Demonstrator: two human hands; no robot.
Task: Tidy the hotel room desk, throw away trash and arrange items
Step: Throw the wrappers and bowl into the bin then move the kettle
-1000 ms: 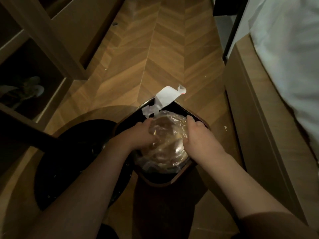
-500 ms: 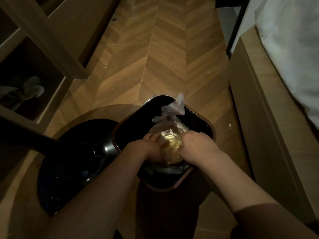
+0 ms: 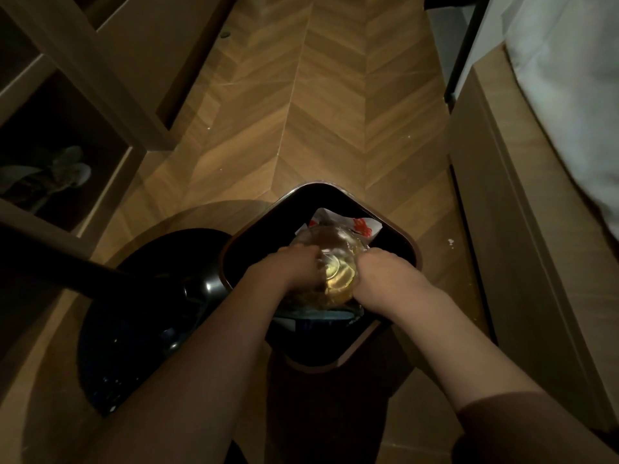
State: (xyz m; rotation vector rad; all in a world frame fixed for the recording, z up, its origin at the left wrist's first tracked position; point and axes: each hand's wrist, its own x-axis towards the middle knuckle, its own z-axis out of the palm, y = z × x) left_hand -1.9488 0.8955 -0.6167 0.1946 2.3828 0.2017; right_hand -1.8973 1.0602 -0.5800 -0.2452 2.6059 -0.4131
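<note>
Trash bundle [image 3: 335,262] — clear crinkly plastic, looks light, soft and slippery — sits in the bin [image 3: 395,239] mouth, near its front edge. Left hand [image 3: 294,269] and right hand [image 3: 382,272] grip its sides with fingers curled in; I'd keep the hold on the bunched film, not the slick dome.

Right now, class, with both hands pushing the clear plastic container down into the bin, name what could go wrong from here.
1. The clear plastic container looks squeezed between the left hand and right hand; it might crack or spring back up.
2. The white paper stands behind it, near the bin rim, and could slip out onto the floor.
3. The bin looks nearly full, so pressing off-centre might tip it.
</note>
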